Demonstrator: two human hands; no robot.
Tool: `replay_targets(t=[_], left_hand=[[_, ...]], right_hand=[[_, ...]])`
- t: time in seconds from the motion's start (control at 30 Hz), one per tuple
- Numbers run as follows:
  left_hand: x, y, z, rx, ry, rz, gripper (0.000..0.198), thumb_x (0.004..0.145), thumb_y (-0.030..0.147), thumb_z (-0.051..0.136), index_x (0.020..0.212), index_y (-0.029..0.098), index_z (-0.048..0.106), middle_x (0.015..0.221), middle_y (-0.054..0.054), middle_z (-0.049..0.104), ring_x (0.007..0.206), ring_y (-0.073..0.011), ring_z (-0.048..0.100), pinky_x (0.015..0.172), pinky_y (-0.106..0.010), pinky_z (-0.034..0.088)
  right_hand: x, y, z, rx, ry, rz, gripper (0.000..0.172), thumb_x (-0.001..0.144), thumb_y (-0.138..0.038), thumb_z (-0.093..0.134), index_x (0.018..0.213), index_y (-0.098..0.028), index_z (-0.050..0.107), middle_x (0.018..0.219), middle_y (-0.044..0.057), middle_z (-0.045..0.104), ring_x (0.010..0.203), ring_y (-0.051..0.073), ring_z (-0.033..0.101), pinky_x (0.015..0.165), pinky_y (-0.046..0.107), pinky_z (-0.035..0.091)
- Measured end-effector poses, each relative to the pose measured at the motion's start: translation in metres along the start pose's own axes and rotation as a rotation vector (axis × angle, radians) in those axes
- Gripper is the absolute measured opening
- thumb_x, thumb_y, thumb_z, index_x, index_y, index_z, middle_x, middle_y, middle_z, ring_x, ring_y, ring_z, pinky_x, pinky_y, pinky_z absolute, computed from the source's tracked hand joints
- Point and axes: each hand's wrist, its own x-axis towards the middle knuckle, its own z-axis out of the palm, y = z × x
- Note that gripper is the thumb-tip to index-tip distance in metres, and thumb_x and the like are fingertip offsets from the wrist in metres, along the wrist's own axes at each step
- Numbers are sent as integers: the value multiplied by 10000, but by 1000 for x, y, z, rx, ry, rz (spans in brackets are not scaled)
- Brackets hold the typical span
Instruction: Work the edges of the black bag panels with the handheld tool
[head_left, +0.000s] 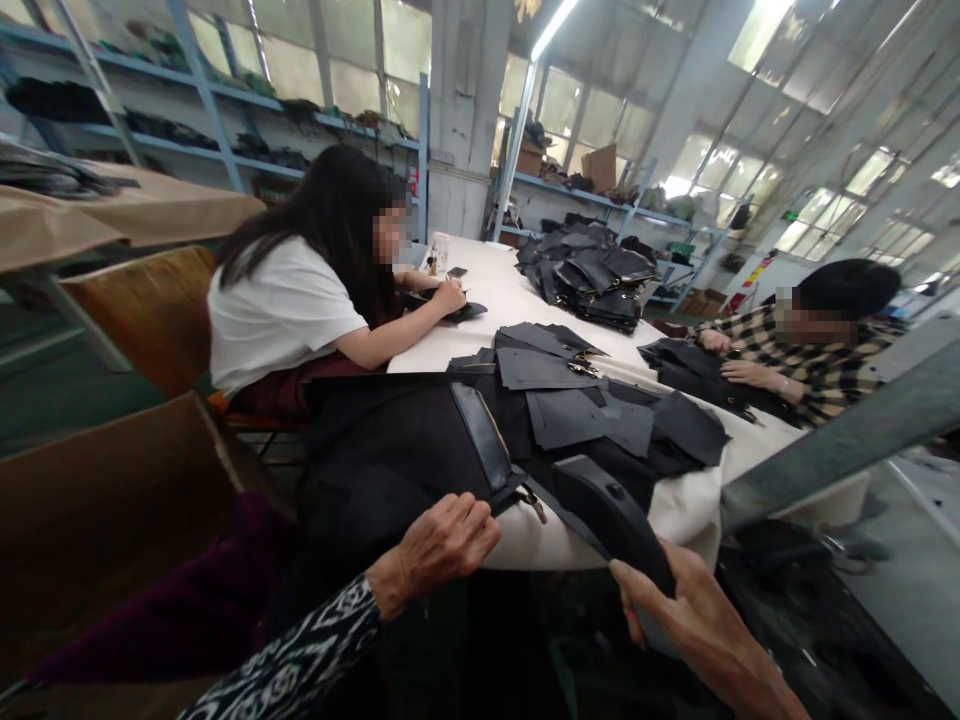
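My left hand (442, 545) is curled into a loose fist at the near edge of the white table (517, 300), its fingers closed on the black material of an unfinished bag (405, 450) hanging over the edge. My right hand (697, 625) grips a black strap piece (611, 515) with a small hole, thumb on top. A strap with a metal clasp (491, 440) lies across the bag. Several flat black cut pieces (577, 400) are heaped just beyond.
A person in a white shirt (289, 305) works seated at the table's left side. A person in a checked shirt (795, 355) leans in from the right. A heap of black bags (592, 275) sits farther back. Wooden chairs (142, 310) stand left; a grey bar (840, 440) crosses right.
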Motion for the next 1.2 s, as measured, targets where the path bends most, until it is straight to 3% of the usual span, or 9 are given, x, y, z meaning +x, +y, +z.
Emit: replay_targets(t=[0.2, 0.5, 0.67, 0.8, 0.97, 1.2], left_hand=[[-3, -2, 0, -39, 13, 10, 71, 851, 119, 461, 820, 169, 501, 729, -21, 479, 645, -154, 440, 567, -313, 307], [-11, 0, 1, -60, 144, -6, 84, 844, 123, 475, 773, 148, 511, 742, -25, 510, 656, -158, 428, 602, -327, 292], [-12, -1, 2, -62, 147, -22, 93, 847, 123, 468, 778, 141, 527, 766, -37, 534, 669, -163, 432, 605, -330, 291], [-13, -1, 3, -46, 165, -25, 65, 837, 114, 490, 797, 133, 537, 772, -39, 539, 681, -164, 442, 610, -334, 294], [-16, -1, 7, -53, 192, -22, 52, 830, 119, 505, 793, 132, 539, 782, -40, 537, 675, -159, 437, 602, -335, 287], [-19, -1, 7, -79, 211, -10, 57, 837, 139, 506, 803, 132, 551, 776, -40, 531, 681, -158, 433, 609, -333, 296]], right_hand=[[-2, -14, 9, 17, -74, 15, 290, 844, -446, 457, 738, -180, 499, 491, -24, 548, 457, 128, 527, 463, 222, 407], [24, -38, 41, -44, -156, -62, 190, 825, -352, 513, 768, -171, 506, 511, -51, 532, 460, 126, 559, 493, 217, 415], [31, -43, 28, -95, -41, -72, 271, 850, -409, 475, 702, -182, 493, 498, -25, 556, 484, 137, 577, 522, 230, 430], [25, -45, 12, -126, -30, -26, 288, 852, -427, 462, 693, -189, 491, 506, 2, 590, 485, 150, 590, 503, 236, 442], [19, -49, 18, -183, -154, -56, 219, 844, -360, 484, 698, -197, 469, 518, -29, 564, 466, 126, 577, 493, 219, 418], [38, -48, 30, -256, -261, -87, 269, 832, -432, 503, 766, -173, 482, 611, -34, 550, 530, 130, 596, 551, 225, 436]])
